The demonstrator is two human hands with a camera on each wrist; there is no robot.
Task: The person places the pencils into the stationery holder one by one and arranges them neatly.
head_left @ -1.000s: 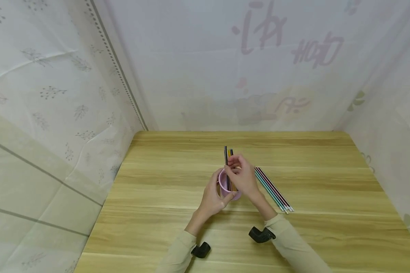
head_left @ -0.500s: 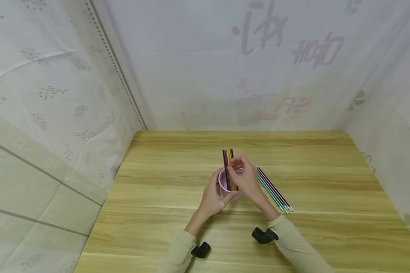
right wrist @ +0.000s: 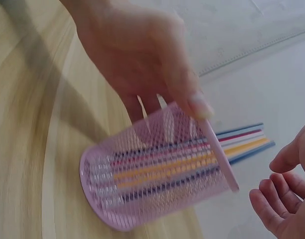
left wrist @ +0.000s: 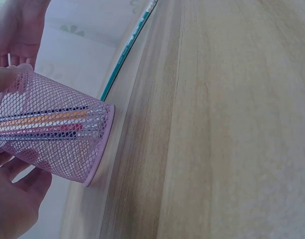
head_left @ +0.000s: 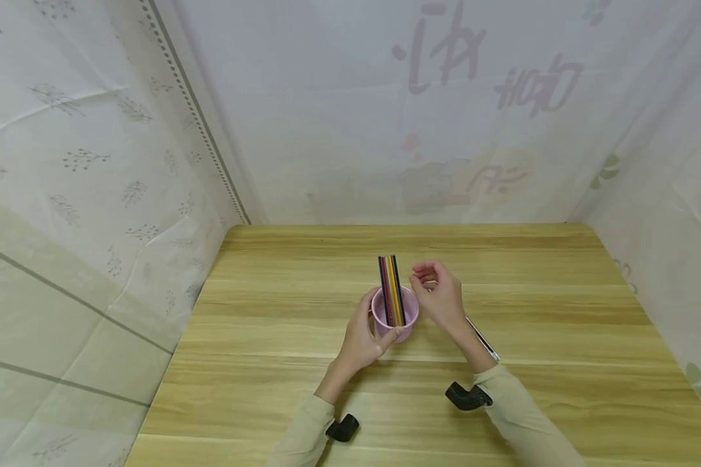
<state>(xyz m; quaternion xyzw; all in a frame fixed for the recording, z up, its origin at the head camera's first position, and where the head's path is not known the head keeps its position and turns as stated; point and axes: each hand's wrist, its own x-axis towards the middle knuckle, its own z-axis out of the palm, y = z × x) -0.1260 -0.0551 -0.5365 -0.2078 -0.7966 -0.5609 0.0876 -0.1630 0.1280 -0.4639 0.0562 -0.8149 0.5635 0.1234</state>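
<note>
My left hand (head_left: 363,337) holds a pink mesh pencil cup (head_left: 410,305) round its side, with the thumb at the near rim. Several pencils (head_left: 390,279) in dark blue, red, white and yellow stand inside and lean together, their tops above the rim. In the right wrist view the pencils (right wrist: 244,144) stick out past the rim of the cup (right wrist: 152,206). My right hand (head_left: 441,295) is just right of the cup, apart from it. Its fingers are loosely bent, and nothing shows between them.
A dark red pencil (head_left: 483,340) lies on the wooden table (head_left: 269,363) beside the right forearm, which hides others there. A green pencil (left wrist: 123,55) shows behind the cup in the left wrist view. Patterned cloth walls (head_left: 339,130) surround the table's back and sides.
My right hand has let go of the pencils and moved right, away from the cup. The pencils now lean together in the cup. The left hand has stayed on the cup.
</note>
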